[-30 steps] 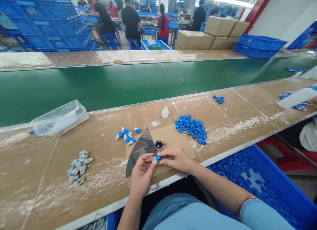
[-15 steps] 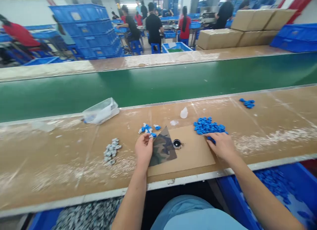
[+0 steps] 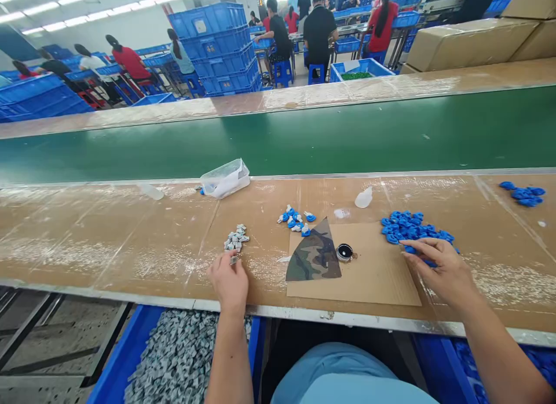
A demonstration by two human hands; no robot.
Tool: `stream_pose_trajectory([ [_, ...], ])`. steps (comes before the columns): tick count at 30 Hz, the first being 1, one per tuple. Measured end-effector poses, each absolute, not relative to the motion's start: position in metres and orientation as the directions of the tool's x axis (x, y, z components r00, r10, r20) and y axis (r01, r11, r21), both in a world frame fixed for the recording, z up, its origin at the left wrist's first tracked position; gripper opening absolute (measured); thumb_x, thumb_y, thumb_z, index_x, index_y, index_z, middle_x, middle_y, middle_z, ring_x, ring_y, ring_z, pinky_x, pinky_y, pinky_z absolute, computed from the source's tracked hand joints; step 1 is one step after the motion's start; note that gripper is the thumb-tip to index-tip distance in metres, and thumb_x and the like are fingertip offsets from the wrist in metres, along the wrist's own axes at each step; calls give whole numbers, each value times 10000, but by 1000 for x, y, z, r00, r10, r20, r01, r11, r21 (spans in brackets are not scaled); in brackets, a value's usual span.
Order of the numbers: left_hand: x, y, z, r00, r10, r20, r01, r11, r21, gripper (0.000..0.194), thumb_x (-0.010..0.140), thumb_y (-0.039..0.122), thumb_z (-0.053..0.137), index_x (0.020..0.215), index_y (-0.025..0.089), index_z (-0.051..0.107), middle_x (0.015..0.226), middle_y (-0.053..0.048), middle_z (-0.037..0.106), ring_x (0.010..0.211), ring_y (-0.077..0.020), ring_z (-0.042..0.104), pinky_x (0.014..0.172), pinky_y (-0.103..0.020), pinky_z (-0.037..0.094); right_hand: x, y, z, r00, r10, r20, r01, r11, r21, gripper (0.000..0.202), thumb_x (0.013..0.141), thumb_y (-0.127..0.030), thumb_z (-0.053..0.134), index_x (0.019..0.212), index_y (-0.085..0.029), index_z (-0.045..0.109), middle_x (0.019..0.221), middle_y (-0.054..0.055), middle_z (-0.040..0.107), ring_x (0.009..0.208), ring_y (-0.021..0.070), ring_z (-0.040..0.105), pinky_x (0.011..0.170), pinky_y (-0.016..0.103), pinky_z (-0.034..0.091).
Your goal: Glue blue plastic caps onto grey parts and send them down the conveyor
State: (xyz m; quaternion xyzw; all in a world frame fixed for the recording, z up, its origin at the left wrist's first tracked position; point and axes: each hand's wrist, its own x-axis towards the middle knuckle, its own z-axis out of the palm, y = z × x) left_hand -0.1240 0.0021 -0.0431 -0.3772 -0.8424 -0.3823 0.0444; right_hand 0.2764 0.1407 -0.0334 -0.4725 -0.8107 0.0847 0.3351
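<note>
My left hand [image 3: 230, 281] is at the near edge of a small pile of grey plastic pieces [image 3: 237, 237], its thumb and fingertips closed on one grey piece [image 3: 233, 259]. On the right, my right hand [image 3: 443, 270] reaches to the heap of blue plastic parts [image 3: 403, 226]; its thumb and forefinger close on a blue part [image 3: 410, 249] at the near side. Between the hands lies a cardboard sheet [image 3: 369, 288], bearing a camouflage-patterned piece [image 3: 315, 256] and a small round pot with dark contents [image 3: 344, 252]. Blue parts joined with pale pieces [image 3: 292, 217] form a cluster behind it.
A clear plastic box [image 3: 226, 179] and a whitish lump [image 3: 364, 197] lie toward the green conveyor belt [image 3: 278, 140]. More blue parts [image 3: 523, 194] are at far right. Below the table edge stands a blue crate [image 3: 117, 357] of grey pieces. Several people sit working beyond.
My left hand has left the joined parts by the camouflage piece and moved left to the grey pile. My right hand stays at the blue heap. The view has turned left.
</note>
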Motion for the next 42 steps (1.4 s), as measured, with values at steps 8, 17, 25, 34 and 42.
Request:
stream_pose_trajectory([
  [8,-132,-11,-46,-698,607,379,680,397,617,143,762,315,522,796,221,623,799,-79,637,879,-288,583,897,-474,404,233,126,-24,-325,895,306,538,441,-718,275,875,-426,552,1014,-213,657,843,62,711,710,185,682,646,303,591],
  [17,-59,13,-47,-637,767,-74,39,128,991,396,692,509,672,922,187,654,906,-58,684,887,-194,627,850,-326,482,193,122,-6,-506,785,357,452,594,-665,193,914,-245,523,1038,-209,667,913,58,717,780,163,677,722,289,567],
  [25,-14,25,-34,-440,877,-193,-136,147,980,361,642,457,749,870,183,698,827,-55,709,781,-174,649,746,-300,522,191,125,-8,-588,732,344,446,648,-617,217,906,-166,542,1051,-237,686,932,39,719,860,161,679,777,271,553],
  [34,4,29,-40,-351,914,-205,-195,143,970,325,617,394,772,850,177,706,838,-57,707,804,-173,649,803,-320,521,193,123,-9,-608,677,415,454,725,-517,256,951,-206,476,1108,-207,677,916,65,686,829,157,663,753,272,559],
  [42,13,32,-45,-288,938,-192,-221,130,967,317,656,356,754,915,182,698,889,-63,715,869,-178,659,853,-325,513,198,122,-8,-580,708,404,435,688,-581,227,928,-205,518,1069,-209,696,916,66,708,817,158,673,742,271,556],
])
